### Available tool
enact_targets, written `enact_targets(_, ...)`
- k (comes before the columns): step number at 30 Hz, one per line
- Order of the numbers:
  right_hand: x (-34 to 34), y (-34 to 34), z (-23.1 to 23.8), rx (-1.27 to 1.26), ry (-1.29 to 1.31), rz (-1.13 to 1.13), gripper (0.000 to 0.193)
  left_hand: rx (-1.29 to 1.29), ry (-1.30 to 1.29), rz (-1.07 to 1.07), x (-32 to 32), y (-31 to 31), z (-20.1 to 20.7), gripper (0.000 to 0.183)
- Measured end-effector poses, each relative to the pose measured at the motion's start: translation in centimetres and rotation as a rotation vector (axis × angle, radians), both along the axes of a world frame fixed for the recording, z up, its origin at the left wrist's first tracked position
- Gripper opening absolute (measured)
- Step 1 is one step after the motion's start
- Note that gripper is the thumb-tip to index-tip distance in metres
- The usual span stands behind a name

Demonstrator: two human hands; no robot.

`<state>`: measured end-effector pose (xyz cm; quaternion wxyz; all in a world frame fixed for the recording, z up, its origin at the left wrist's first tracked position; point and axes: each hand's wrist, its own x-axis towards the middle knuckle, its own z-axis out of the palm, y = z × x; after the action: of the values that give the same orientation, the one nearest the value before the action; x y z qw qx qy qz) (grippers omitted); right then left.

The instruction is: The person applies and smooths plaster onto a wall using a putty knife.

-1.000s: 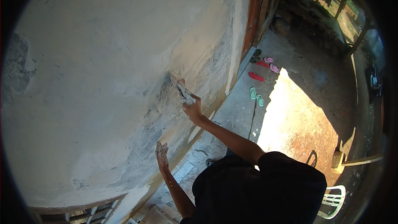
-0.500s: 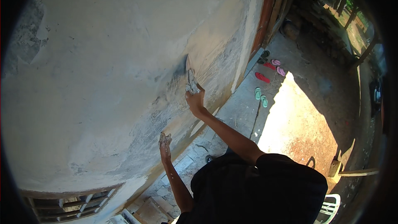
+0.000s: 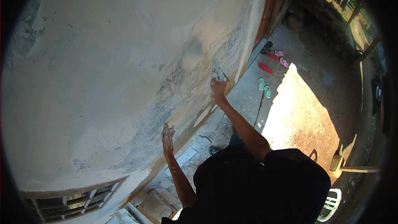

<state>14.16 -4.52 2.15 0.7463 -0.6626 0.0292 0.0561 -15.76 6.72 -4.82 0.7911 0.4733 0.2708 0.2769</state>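
Observation:
My right hand (image 3: 219, 87) is closed round the handle of a putty knife (image 3: 216, 69), which is smeared with grey-white paste. The thin blade points up along the wall (image 3: 103, 70), close to its surface, and shows almost edge-on. Pale, scratched plaster and darker grey patches cover the wall around the blade. Lower and to the left, my left hand (image 3: 167, 137) is raised close to the wall. Its fingers are curled and coated with paste; whatever lies in them is hidden.
A barred window opening (image 3: 74, 201) is at the lower left. Boards (image 3: 155, 207) lie below. By the doorway are red sandals (image 3: 265, 68), pink sandals (image 3: 283, 62) and mint-green sandals (image 3: 264, 88). A white plastic chair (image 3: 330, 205) stands at the lower right.
My right hand has moved right and slightly down the picture's wall with the putty knife, whose blade now shows narrower. My left hand has shifted slightly up and right.

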Motion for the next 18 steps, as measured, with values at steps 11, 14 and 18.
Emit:
enact_targets(11,-9.1,4.9,-0.2,-0.130,-0.139,0.306,0.042,0.043,0.067,-0.052,-1.1,0.4,0.2,0.052)
enact_targets(14,-13.4,3.0,-2.3,-0.239,-0.316,0.328,0.042,0.046,0.075,-0.069,-1.3,0.7,0.0,0.052)
enact_targets(18,-6.6,0.2,-2.9,0.142,-0.091,0.225,0.019,0.038,0.043,-0.100,-1.7,1.3,-0.8,0.052)
